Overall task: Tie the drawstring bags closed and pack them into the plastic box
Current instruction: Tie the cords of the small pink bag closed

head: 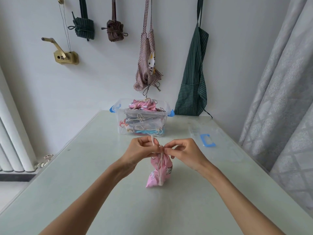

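Left to right: the left hand [141,150] is curling its fingers round one end of the cream drawstring [153,141], which is standing up from between the fingertips; the pink bag [160,172] is hanging just below both sets of fingers, its gathered neck between them and its base resting on the table [84,184]; the right hand [183,152] is pinching the cord at the neck with thumb and forefinger, the other fingers loosely bent. The bag is looking soft, light and limp, so the cinched neck is likely the best hold. Beyond the fingertips, the plastic box [144,118] is holding tied bags nearly to its rim.
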Demonstrator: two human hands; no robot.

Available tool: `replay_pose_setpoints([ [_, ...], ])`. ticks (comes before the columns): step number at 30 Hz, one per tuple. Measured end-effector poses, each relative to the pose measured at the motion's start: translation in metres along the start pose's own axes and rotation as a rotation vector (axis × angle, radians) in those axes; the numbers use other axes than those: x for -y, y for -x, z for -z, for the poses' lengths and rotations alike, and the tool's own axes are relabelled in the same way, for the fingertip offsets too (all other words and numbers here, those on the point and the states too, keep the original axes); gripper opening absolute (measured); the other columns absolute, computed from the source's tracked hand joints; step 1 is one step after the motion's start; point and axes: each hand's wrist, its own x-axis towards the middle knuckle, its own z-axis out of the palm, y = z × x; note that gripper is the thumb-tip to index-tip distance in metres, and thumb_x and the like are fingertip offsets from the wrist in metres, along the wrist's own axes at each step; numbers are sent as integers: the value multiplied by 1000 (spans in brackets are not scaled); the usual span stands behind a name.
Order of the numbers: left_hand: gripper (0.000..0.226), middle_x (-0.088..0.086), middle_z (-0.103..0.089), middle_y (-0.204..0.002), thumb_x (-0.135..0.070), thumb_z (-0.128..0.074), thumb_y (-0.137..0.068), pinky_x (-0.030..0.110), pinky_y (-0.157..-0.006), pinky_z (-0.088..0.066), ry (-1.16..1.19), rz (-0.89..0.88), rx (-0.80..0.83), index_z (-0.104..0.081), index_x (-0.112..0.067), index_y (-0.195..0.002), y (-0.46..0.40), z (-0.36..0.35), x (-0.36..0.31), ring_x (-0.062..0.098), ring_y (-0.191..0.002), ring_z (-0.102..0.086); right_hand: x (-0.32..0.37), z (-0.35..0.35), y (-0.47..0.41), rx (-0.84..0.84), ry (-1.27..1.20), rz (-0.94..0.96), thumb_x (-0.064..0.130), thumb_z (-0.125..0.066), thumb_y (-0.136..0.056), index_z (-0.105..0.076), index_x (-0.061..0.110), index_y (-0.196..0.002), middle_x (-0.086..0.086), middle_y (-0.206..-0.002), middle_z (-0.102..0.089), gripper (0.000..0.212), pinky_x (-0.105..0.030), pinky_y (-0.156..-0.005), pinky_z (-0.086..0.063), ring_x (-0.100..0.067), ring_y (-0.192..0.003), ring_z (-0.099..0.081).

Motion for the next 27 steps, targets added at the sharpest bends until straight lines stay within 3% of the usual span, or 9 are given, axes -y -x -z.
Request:
replay_pose_setpoints([
  [5, 25, 6, -69, -69, 4, -73, -73, 20, -65, -54, -100, -98, -31, -66, -18, -63, 4, -2, 1, 14, -65, -65, 0, -6, -1, -4, 57, 46, 8, -71, -76, -70, 20, -68, 7, -65, -66, 14, -15, -55, -45, -2, -52, -54],
  [12, 13, -1, -75, -75, 1, -74, -68, 18, -66, -55, -288, -330, -254, -70, -10, -72, 5, -5, -2, 12, -73, -72, -3, -13, 2, -78, -8, 135, 7, -68, -74, -66, 22, -64, 10, -64, -65, 19, -16, -55, -45, -7, -57, -56],
  [17, 11, -13, -74, -76, -28, -80, -72, 26, -66, -57, -549, -385, -356, -77, -25, -82, 7, -6, 3, 0, -68, -67, -10, -21, 9, -207, 24, 212, 10, -73, -74, -68, 26, -67, 16, -70, -65, 18, -13, -58, -44, -1, -58, -54],
  [19, 8, -16, -72, -74, -34, -78, -72, 34, -62, -56, -647, -409, -414, -76, -30, -79, 8, -6, 4, 2, -65, -64, -13, -22, 12, -217, 15, 192, 17, -73, -77, -71, 29, -72, 16, -73, -68, 13, -12, -59, -45, 0, -61, -58],
  [22, 10, -15, -72, -71, -36, -79, -71, 37, -62, -57, -610, -429, -419, -77, -28, -78, 11, -6, 5, 1, -64, -65, -15, -19, 15, -205, -179, 72, 23, -67, -85, -71, 25, -84, 10, -74, -71, 5, -11, -58, -46, -2, -62, -63],
  [27, 12, -14, -73, -73, -33, -80, -71, 37, -63, -57, -582, -434, -391, -77, -28, -81, 10, -7, 9, 1, -69, -68, -17, -20, 13, -89, -301, -48, 20, -61, -90, -72, 23, -95, 15, -70, -69, 13, -7, -57, -41, 3, -60, -57],
])
